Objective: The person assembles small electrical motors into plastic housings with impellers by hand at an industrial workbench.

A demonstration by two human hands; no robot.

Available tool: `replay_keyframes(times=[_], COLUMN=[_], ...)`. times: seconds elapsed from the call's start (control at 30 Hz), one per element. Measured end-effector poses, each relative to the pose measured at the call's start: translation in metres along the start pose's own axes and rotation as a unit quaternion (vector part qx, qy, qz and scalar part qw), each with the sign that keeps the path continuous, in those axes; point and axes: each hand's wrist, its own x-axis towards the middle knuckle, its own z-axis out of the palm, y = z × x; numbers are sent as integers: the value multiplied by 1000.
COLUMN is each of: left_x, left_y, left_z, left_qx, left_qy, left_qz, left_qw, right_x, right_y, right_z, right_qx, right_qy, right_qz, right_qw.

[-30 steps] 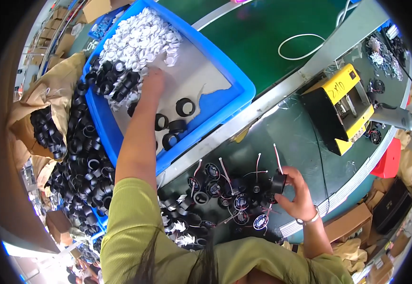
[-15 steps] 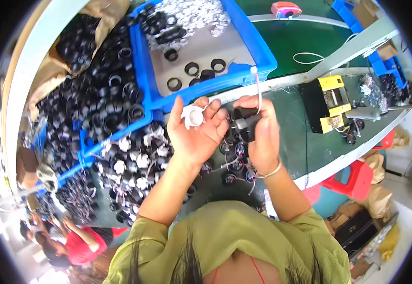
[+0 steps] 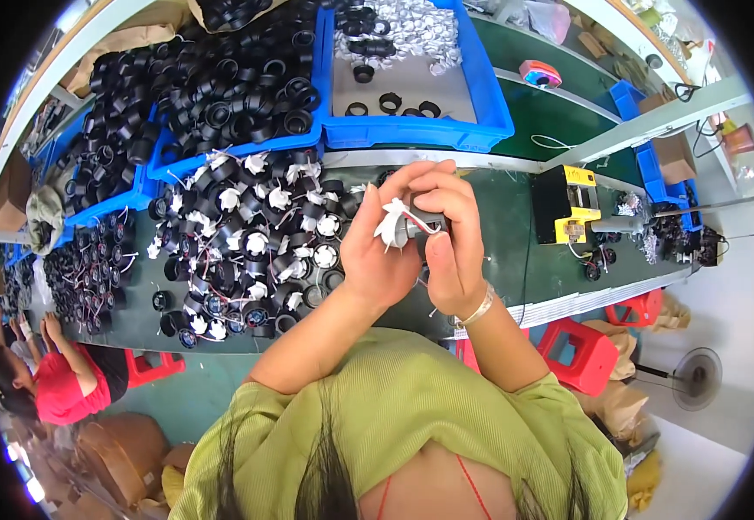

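my right hand (image 3: 456, 238) pinches the black housing (image 3: 437, 220) between thumb and curled fingers, while my left hand (image 3: 368, 251) cups the white finned wheel (image 3: 391, 223) at the housing's nine o'clock side, how tightly i cannot tell. i judge both parts light and stiff, the thin fins fragile and the cable (image 3: 427, 227) easily snagged, so i favour the housing's outer wall and the wheel's hub. the earlier view shows the wheel apart in an open left palm; now the hands meet, the blue tray (image 3: 420, 134) at twelve o'clock.
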Motion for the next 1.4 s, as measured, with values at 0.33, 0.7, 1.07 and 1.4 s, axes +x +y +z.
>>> replay_keyframes(times=[0.33,0.7,1.07,1.4], left_x=[-40,-83,-22,117], left_y=[8,13,205,159], left_z=[9,-74,-203,-205], left_qx=[296,224,887,843], left_qy=[-54,222,368,260], left_qz=[30,-201,73,149], left_qw=[953,927,268,447], right_x=[-21,-73,-115,-102], right_y=[-41,0,185,212], right_z=[6,31,-49,-95], right_qx=[-40,-123,-422,28], right_qy=[-75,-205,-125,130], right_qz=[-26,170,437,455], right_qw=[996,956,784,881])
